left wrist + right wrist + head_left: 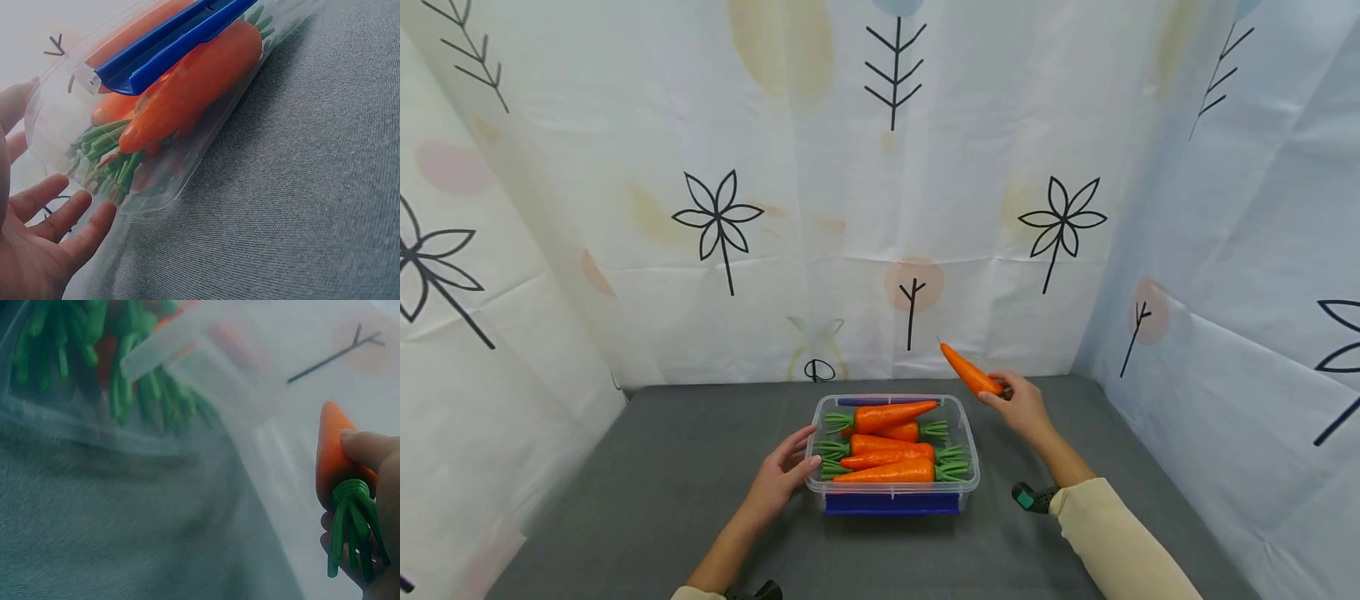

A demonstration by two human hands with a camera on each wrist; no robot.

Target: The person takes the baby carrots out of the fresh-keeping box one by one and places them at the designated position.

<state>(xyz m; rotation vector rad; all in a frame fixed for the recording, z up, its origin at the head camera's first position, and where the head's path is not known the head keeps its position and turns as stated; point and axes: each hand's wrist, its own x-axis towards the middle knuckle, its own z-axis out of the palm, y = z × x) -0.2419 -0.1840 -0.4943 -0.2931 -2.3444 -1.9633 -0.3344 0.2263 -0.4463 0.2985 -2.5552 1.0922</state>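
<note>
My right hand [1018, 407] holds a carrot [968, 368] near its thick end, raised to the right of a clear plastic box [973, 475]. The carrot's thin tip points up and left. In the right wrist view, the thumb lies along the carrot [334, 453], and its green stems [353, 528] hang below. My left hand [781, 477] is at the box's left side, fingers spread and only slightly bent along the wall. Inside the box, several more carrots [887, 472] lie stacked, with green tops at either end.
A blue latch [891, 503] is on the box's near side, with another blue strip [887, 402] at its far side. The box stands on a grey cloth-covered table [685, 492]. Patterned white curtains [820, 275] enclose the table at the back and both sides.
</note>
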